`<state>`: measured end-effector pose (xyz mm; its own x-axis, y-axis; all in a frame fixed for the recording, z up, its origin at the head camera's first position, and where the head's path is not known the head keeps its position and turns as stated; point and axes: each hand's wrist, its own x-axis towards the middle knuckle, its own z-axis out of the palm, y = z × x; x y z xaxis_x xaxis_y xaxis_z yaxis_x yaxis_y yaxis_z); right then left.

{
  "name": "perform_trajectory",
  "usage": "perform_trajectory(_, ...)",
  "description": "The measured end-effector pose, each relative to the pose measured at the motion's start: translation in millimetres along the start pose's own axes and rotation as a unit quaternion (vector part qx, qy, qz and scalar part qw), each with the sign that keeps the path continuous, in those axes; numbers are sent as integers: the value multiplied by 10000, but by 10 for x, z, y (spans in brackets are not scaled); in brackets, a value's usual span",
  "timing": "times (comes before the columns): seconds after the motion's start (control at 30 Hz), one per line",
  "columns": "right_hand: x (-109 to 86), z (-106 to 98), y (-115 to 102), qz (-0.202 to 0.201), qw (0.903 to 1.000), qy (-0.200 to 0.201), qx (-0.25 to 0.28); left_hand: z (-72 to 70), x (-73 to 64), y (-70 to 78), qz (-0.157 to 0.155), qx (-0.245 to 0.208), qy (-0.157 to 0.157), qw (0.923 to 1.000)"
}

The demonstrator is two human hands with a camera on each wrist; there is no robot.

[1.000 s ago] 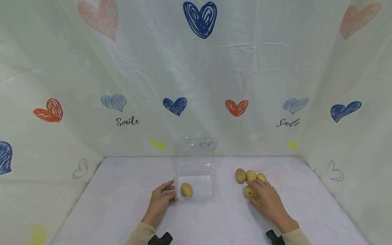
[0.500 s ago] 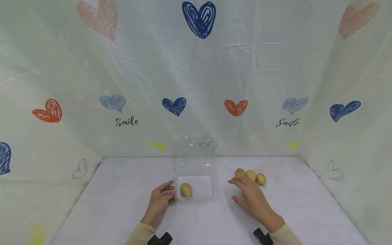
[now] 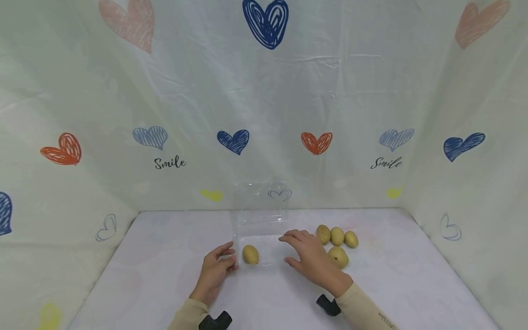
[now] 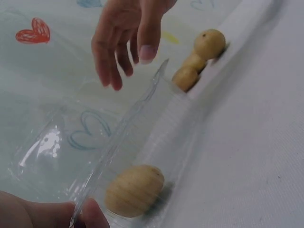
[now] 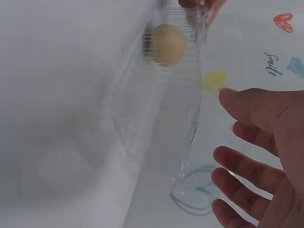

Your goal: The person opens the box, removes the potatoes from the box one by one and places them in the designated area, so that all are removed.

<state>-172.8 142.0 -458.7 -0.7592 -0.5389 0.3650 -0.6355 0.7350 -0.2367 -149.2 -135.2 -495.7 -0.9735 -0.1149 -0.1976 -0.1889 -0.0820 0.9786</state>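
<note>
A clear plastic clamshell box [image 3: 268, 250] stands on the table with its lid raised at the back. One potato [image 3: 250, 254] lies inside at the left; the left wrist view shows this potato [image 4: 134, 191] through the wall. My left hand [image 3: 216, 270] pinches the box's left rim between thumb and fingers. At the right side of the box hovers my right hand [image 3: 315, 261], fingers spread and nothing in them, as the right wrist view of this hand [image 5: 261, 152] confirms. Behind it, a nearer potato [image 3: 338, 257] and a row of potatoes [image 3: 337, 236] lie on the table.
A white cloth covers the table [image 3: 165, 256]. Behind it and along both sides hangs a pale curtain [image 3: 264, 101] printed with hearts. Black wrist camera mounts [image 3: 215, 321] sit at both beige sleeves [image 3: 187, 316].
My right hand has moved left, empty, from the nearer potato to the right side of the box, uncovering the potatoes. The left hand and box have stayed in place.
</note>
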Motion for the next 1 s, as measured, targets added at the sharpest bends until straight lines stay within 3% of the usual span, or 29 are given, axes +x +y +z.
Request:
perform_trajectory(0.23, 262, 142, -149, -333, 9992, -200, 125, -2, 5, 6, 6, 1, 46, 10000)
perform_trajectory(0.63, 570, 408, -259, -536, 9957, -753, 31, 5, 5, -9, -38, 31, 61, 10000)
perform_trajectory(1.0, 758, 531, -255, -1021, 9842, -1420, 281, 0, 8, 7, -40, 120, 61, 9999)
